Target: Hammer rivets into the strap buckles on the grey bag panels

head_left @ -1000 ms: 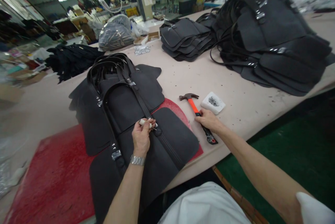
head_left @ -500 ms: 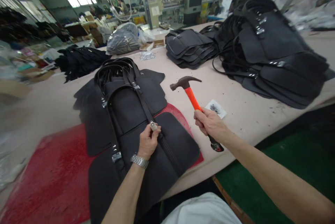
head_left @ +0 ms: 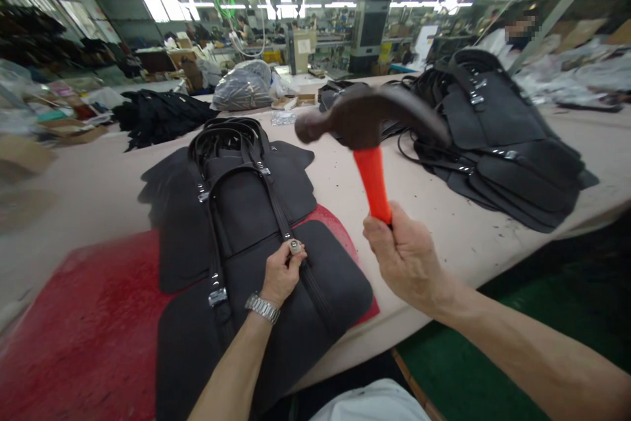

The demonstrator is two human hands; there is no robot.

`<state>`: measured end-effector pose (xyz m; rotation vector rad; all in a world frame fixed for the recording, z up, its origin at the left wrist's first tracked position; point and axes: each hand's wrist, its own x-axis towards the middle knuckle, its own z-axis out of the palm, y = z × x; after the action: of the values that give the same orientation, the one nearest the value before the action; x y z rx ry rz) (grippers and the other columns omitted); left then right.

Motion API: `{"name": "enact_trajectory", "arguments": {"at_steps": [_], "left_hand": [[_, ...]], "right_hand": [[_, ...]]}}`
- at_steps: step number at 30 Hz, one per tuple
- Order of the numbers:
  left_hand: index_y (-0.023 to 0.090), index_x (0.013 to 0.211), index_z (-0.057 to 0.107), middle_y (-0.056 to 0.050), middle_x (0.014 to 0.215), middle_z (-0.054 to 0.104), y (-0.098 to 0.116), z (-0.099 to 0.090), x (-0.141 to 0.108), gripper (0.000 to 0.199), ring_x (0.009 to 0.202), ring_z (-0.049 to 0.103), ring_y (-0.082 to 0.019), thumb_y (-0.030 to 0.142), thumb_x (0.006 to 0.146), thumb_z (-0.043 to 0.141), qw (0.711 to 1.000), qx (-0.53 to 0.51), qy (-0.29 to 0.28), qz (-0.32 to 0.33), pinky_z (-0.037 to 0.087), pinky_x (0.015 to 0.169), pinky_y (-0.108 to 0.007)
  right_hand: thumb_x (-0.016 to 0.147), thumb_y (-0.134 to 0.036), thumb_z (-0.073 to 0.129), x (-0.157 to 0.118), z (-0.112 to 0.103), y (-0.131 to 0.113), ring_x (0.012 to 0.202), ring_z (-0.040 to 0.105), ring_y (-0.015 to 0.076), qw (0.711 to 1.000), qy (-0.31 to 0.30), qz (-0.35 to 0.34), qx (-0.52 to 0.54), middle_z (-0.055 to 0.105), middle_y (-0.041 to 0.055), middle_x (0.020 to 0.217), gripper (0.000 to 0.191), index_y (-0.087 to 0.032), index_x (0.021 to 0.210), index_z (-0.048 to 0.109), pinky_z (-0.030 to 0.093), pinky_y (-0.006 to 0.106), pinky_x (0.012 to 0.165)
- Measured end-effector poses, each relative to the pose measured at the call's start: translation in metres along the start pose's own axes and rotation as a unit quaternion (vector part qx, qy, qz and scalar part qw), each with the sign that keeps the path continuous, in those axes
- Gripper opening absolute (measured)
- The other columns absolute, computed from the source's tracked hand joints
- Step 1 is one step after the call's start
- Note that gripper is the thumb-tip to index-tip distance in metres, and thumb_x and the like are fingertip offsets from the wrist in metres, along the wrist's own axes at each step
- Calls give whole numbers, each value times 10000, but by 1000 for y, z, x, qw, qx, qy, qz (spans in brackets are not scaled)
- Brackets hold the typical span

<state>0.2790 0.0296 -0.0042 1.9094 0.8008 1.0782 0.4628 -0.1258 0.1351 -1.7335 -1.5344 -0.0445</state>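
Observation:
My left hand (head_left: 282, 271), with a metal watch on the wrist, pinches a small round-topped metal tool (head_left: 294, 247) upright on a strap of the black leather piece (head_left: 325, 270). My right hand (head_left: 407, 257) grips the orange handle of a claw hammer (head_left: 372, 178), raised to the right of my left hand, its dark head blurred and well above the leather. The black strap (head_left: 276, 201) with silver buckles runs up from the tool into a loop. Under the front leather piece lies a red board (head_left: 93, 316).
More black pieces with handles (head_left: 231, 204) are stacked behind the front one. A large pile of black bag parts (head_left: 522, 171) sits at right. Dark fabric (head_left: 160, 115) and a plastic-wrapped bundle (head_left: 244, 86) lie farther back. A person (head_left: 517, 30) is at the far right.
The hammer has risen toward the camera, and my right hand has lifted with it. My left hand still holds the metal tool at the strap. The view has tilted upward.

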Motion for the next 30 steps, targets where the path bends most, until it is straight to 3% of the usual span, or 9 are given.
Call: {"name": "enact_trajectory", "arguments": {"at_steps": [3,5,11,13,15,17,21,26,30], "left_hand": [[199,962,656,-65,944,723,-1,0,0,167,857,687,-208,325,861,614,1000,8,-4,2,535,811,-297],[201,951,664,-63,934,721,-2,-1,0,166,839,682,-204,330,864,608,1000,18,-10,3,529,792,-290],[192,998,643,-61,958,714,-6,-1,0,177,880,677,-195,322,884,603,1000,22,-6,18,520,819,-284],[190,989,646,-54,938,712,-7,0,0,167,857,675,-188,311,884,601,999,26,-9,25,521,804,-280],[190,986,648,-44,910,708,-9,0,0,161,818,671,-179,304,884,599,999,27,-14,31,520,772,-270],[190,983,644,-39,895,703,-8,0,0,156,795,664,-172,304,889,595,999,25,-19,32,516,752,-262],[191,976,631,-38,919,693,-5,-1,0,139,830,659,-172,294,891,592,999,20,-17,33,507,786,-264],[190,971,631,-40,931,683,1,-3,0,131,856,647,-174,282,888,588,999,14,-27,27,493,798,-269],[188,1027,619,-42,953,679,13,5,-5,177,865,628,-164,286,881,604,1000,-15,13,-4,477,825,-272]], "right_hand": [[982,-379,403,-9,12,13,481,329,115,983,-153,-40,-98,448,-14,575,247,-211,805,436,154,285,507],[966,-359,453,-6,6,12,470,300,108,969,-198,-53,-134,444,-17,568,223,-205,805,455,127,295,509],[1022,-434,296,8,-12,-22,507,407,116,996,85,-12,19,458,-23,601,306,-216,847,419,255,254,528],[1010,-400,325,-4,2,-12,491,379,117,999,30,-27,-18,445,-22,579,287,-212,816,423,223,265,511],[988,-367,385,-17,17,8,472,331,113,988,-116,-33,-95,448,-18,564,260,-203,798,453,170,283,501],[985,-371,399,-25,23,30,483,327,117,971,-195,-6,-140,474,-10,584,246,-198,833,484,155,292,507],[988,-422,343,-26,22,70,542,410,129,974,-184,98,-87,492,-2,609,321,-198,799,474,235,269,522],[980,-405,280,-34,32,120,534,519,163,937,-203,279,-62,570,43,668,385,-169,854,557,383,276,538],[938,-352,425,-38,59,120,1041,567,333,958,-124,184,-182,583,233,1163,393,-83,1190,560,446,442,838]]}}
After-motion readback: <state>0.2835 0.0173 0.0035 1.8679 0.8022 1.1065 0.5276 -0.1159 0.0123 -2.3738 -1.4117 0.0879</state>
